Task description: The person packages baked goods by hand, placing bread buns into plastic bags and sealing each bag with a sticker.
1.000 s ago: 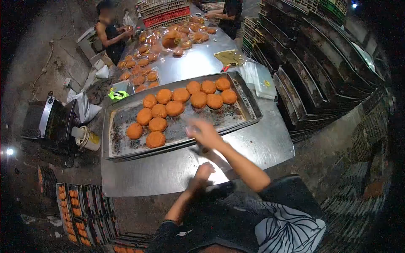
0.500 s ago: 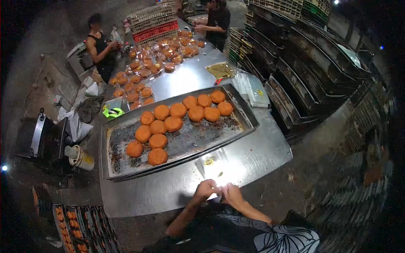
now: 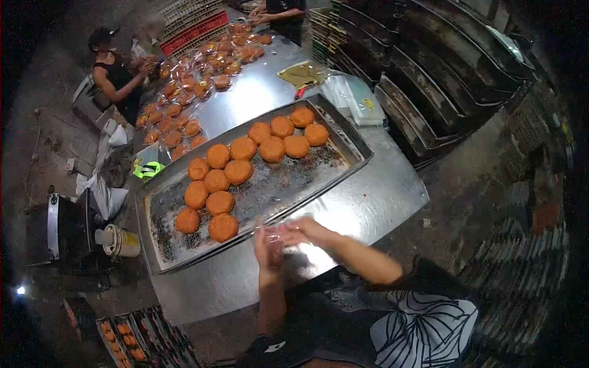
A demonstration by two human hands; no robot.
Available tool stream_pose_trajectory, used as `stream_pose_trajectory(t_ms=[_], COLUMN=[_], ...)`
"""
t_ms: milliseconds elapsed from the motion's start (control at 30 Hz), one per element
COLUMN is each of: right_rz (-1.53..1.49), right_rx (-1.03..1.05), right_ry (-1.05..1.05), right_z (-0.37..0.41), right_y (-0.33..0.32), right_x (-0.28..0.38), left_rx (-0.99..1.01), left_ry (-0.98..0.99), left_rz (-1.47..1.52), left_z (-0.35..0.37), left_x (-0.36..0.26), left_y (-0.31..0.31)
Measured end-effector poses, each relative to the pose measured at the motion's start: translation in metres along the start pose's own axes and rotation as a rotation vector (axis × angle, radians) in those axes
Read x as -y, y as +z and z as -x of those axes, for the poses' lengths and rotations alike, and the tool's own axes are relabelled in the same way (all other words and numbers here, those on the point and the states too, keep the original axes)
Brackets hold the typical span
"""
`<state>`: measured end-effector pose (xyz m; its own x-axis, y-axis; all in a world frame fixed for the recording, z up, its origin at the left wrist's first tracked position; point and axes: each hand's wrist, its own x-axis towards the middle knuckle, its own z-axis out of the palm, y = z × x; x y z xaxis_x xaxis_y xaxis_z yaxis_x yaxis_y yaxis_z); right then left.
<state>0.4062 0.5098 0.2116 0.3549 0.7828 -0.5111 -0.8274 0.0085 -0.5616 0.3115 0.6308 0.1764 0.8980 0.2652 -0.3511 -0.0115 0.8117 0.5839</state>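
Metal tabletop runs away through a dim workshop, with stacked trays along the right and crates at the far end. On its near part sits a scorched baking tray, set at a slant, holding round brown buns; wrapped buns lie beyond, and a pile of clear bags sits just beside the tray's far right corner.

Left hand and right hand are together at the tray's near edge, with what looks like clear film between them; I cannot tell how firmly the fingers close on it. Such film is probably light, limp and slippery, best pinched at two edges of its opening. The buns, resting in the tray just beyond the hands, look light and soft, easily dented; a loose grip around the sides should spare their tops.

Motion blur and glare smear the fingertips, so the film's outline and anything inside it are hard to make out. One co-worker stands at the far left; another person, opposite, is cut off by the top of the view. Darkness swallows the outer corners.
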Motion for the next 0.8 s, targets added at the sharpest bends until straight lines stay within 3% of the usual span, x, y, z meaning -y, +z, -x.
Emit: stream_pose_trajectory(t_ms=[33,67,100,133,167,200,267,333,367,400,467,533,567,633,700,767,800], right_rz=[0.582,1.001,1.170,1.239,1.654,1.709,1.871,2.076,2.162,2.162,1.812,1.771,1.771,1.861,2.006,2.031,2.148], right_rx=[0.018,-0.146,-0.510,-0.744,-0.974,-1.316,-1.260,-0.700,-0.649,-0.636,-0.776,-0.912,-0.894,-0.888,-0.678,-0.325,-0.365], right_ry=[-0.222,-0.580,-0.743,-0.952,-1.176,-1.241,-0.818,-0.324,-0.565,-0.561,-0.757,-1.124,-1.123,-0.758,-0.547,-0.710,-0.721], right_z=[0.002,-0.022,-0.061,-0.104,-0.131,-0.157,-0.181,-0.156,-0.166,-0.179,-0.176,-0.223,-0.229,-0.237,-0.208,-0.141,-0.126], right_y=[-0.006,-0.024,-0.053,-0.084,-0.115,-0.137,-0.142,-0.107,-0.109,-0.118,-0.096,-0.137,-0.143,-0.146,-0.136,-0.124,-0.127], right_x=[0.043,0.084,0.121,0.152,0.185,0.195,0.191,0.174,0.151,0.152,0.188,0.236,0.240,0.236,0.210,0.192,0.185], left_rx=[-0.240,-0.472,-0.479,-0.460,-0.441,-0.459,-0.553,-0.576,-0.655,-0.731,-0.714,-0.685,-0.666,-0.694,-0.643,-0.597,-0.527], left_ry=[0.197,0.398,0.412,0.475,0.537,0.542,0.546,0.524,0.485,0.450,0.468,0.467,0.458,0.473,0.446,0.495,0.531], left_rz=[0.033,0.070,0.066,0.070,0.070,0.056,0.023,-0.014,0.023,0.065,0.035,0.023,0.014,0.017,0.129,0.189,0.233], left_z=[0.010,0.010,0.006,0.006,0.006,0.009,0.014,0.017,0.016,0.016,0.012,0.016,0.017,0.023,0.030,0.043,0.045], left_x=[-0.014,-0.023,-0.028,-0.033,-0.036,-0.034,-0.031,-0.027,-0.023,-0.021,-0.017,-0.019,-0.020,-0.018,-0.019,-0.029,-0.037], left_y=[0.020,0.035,0.038,0.034,0.031,0.033,0.038,0.034,0.036,0.037,0.037,0.048,0.051,0.053,0.028,0.026,0.026])
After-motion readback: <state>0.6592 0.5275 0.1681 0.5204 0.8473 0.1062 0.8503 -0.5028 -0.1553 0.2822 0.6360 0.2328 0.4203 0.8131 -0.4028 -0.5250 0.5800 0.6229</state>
